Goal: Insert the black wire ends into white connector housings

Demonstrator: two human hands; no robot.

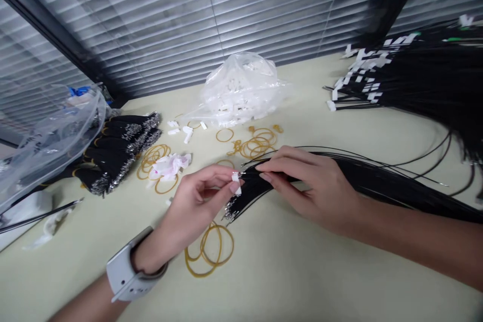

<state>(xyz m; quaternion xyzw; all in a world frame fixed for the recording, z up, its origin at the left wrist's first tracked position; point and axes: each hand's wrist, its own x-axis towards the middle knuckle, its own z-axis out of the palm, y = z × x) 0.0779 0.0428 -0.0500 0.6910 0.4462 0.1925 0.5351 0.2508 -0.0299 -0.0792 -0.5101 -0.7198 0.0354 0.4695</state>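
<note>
Between thumb and fingers, my left hand (pixel 199 198) pinches a small white connector housing (pixel 236 181). Opposite it, my right hand (pixel 311 186) grips a thin black wire (pixel 249 172), whose bare metal end points at the housing. The tip is at the housing's edge; I cannot tell whether it is inside. Under both hands lies a bundle of black wires (pixel 251 193) with metal terminals at its left end. It runs off to the right beneath my right forearm. A few loose wires curve above it.
A clear plastic bag of white housings (pixel 241 93) stands at the back. Yellow rubber bands (pixel 258 143) are scattered over the table (pixel 287 271). Bundled black wires (pixel 116 146) lie at left by plastic wrap (pixel 56 141). Wires with white housings (pixel 426 80) pile at right.
</note>
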